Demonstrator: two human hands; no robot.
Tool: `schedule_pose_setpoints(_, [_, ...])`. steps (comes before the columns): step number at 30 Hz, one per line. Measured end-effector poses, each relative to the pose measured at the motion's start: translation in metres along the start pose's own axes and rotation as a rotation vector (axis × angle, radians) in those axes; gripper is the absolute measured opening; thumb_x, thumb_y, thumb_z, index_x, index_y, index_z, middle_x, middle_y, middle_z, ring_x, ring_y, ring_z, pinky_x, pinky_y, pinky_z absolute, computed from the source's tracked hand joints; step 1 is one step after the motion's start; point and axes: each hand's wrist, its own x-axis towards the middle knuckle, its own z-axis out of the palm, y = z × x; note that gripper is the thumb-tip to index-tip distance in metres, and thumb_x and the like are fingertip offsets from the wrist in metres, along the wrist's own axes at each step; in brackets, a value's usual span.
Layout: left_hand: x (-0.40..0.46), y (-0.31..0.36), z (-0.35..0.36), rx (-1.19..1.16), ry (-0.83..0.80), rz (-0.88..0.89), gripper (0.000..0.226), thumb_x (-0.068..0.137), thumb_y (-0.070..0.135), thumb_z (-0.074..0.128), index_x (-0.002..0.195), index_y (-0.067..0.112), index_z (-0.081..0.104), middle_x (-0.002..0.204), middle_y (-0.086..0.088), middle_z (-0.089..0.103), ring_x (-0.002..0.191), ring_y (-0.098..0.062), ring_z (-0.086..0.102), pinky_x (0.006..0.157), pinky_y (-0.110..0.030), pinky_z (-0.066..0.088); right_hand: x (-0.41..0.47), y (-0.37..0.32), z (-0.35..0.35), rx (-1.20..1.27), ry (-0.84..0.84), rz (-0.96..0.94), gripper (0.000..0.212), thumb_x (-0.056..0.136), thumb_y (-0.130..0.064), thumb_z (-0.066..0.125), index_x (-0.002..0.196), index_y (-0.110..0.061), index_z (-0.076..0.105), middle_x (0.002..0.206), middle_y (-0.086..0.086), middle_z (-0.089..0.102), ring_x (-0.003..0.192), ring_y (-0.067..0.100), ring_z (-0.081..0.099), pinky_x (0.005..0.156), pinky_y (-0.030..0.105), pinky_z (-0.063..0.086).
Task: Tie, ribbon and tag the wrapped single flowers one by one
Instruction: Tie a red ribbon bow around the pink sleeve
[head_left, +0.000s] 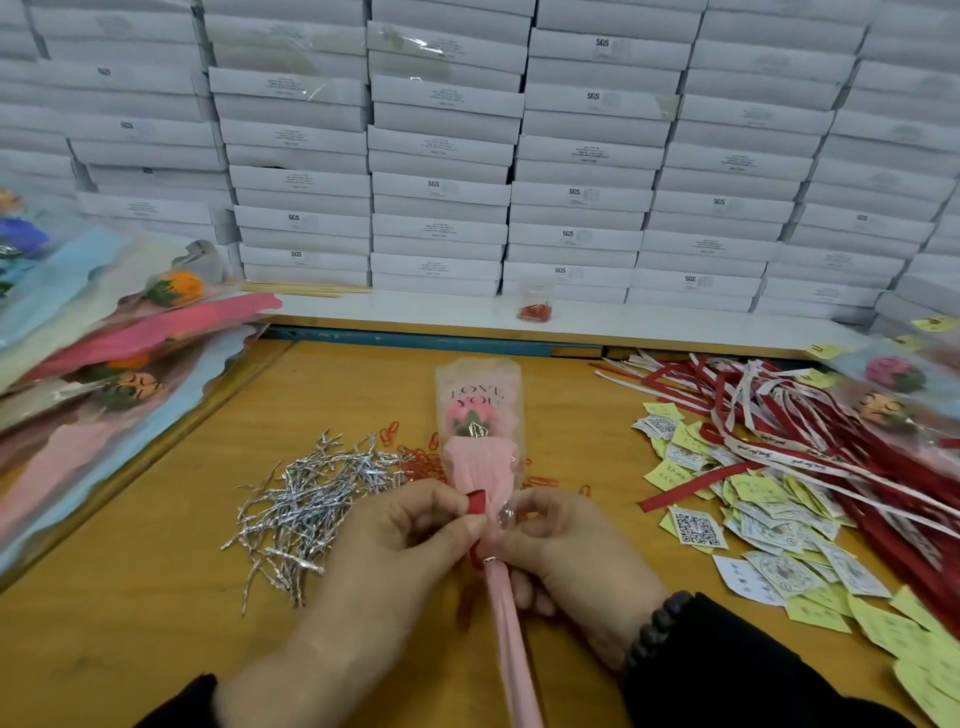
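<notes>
We have the pink wrapped flower (480, 447) lying mid-table (156, 623), head pointing away, stem end running back toward us btwn both hands. Left hand (395, 551) pinches a red ribbon (476, 503) at the neck of the wrap, thumb + forefinger clamped on it. Right hand (566, 561) fingers curled round the wrap at the same spot. Silver twist ties (306, 499) piled just left, red paper clips (421, 462) behind the hands, tags (753, 519) and more ribbons (810, 431) to the right. Wrapped flowers (104, 364) stacked far left, white boxes (441, 156) along the back.
</notes>
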Motion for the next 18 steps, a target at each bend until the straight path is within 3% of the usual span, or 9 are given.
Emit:
schedule_pose_setpoints(3, [-0.001, -0.002, -0.002, 0.197, -0.059, 0.024, 0.010, 0.083, -0.003, 0.062, 0.073, -0.001, 0.063, 0.064, -0.007, 0.070, 0.060, -0.008, 0.062, 0.064, -0.016, 0.048, -0.002, -0.001, 0.003, -0.075, -0.044, 0.015, 0.011, 0.093, -0.006, 0.051, 0.104, -0.005, 0.055, 0.060, 0.003, 0.063, 0.038, 0.011, 0.045, 0.037, 0.020, 0.034])
schedule_pose_setpoints(6, [0.000, -0.004, -0.005, 0.334, -0.089, 0.022, 0.012, 0.086, 0.002, 0.061, 0.075, 0.006, 0.062, 0.067, -0.001, 0.071, 0.062, -0.007, 0.063, 0.066, -0.021, 0.048, -0.002, -0.002, 0.004, -0.104, -0.062, 0.032, 0.015, 0.094, 0.001, 0.045, 0.105, -0.006, 0.053, 0.055, 0.000, 0.060, 0.041, 0.011, 0.049, 0.041, 0.020, 0.040])
schedule_pose_setpoints(9, [0.000, -0.004, -0.008, 0.455, -0.116, 0.017, 0.014, 0.087, 0.008, 0.061, 0.075, 0.013, 0.063, 0.069, 0.003, 0.071, 0.066, -0.013, 0.066, 0.070, -0.027, 0.050, -0.004, -0.006, -0.002, -0.310, -0.095, 0.046, 0.023, 0.092, -0.002, 0.050, 0.113, -0.009, 0.052, 0.061, 0.001, 0.058, 0.046, 0.011, 0.049, 0.047, 0.021, 0.042])
schedule_pose_setpoints(11, [-0.001, -0.002, -0.007, 0.521, -0.140, 0.024, 0.016, 0.088, 0.010, 0.061, 0.074, 0.016, 0.063, 0.070, 0.007, 0.071, 0.069, -0.010, 0.066, 0.071, -0.023, 0.049, -0.005, -0.013, -0.010, -0.474, -0.135, 0.061, 0.031, 0.089, -0.008, 0.057, 0.118, -0.016, 0.051, 0.068, -0.003, 0.056, 0.046, 0.005, 0.049, 0.046, 0.017, 0.041])
schedule_pose_setpoints(14, [-0.002, -0.001, -0.006, 0.573, -0.153, 0.031, 0.016, 0.088, 0.009, 0.060, 0.074, 0.016, 0.061, 0.072, 0.009, 0.072, 0.068, -0.001, 0.064, 0.068, -0.009, 0.045, -0.005, -0.028, -0.033, -0.712, -0.194, 0.063, 0.022, 0.084, -0.021, 0.065, 0.105, -0.026, 0.059, 0.071, -0.009, 0.055, 0.051, -0.001, 0.049, 0.050, 0.014, 0.038])
schedule_pose_setpoints(18, [-0.001, 0.000, -0.005, 0.588, -0.149, 0.014, 0.014, 0.089, 0.010, 0.060, 0.075, 0.013, 0.060, 0.070, 0.010, 0.072, 0.066, 0.002, 0.063, 0.071, -0.008, 0.045, -0.002, -0.037, -0.059, -0.745, -0.109, 0.006, 0.007, 0.083, -0.019, 0.067, 0.088, -0.023, 0.065, 0.069, -0.008, 0.057, 0.056, 0.000, 0.050, 0.054, 0.015, 0.040])
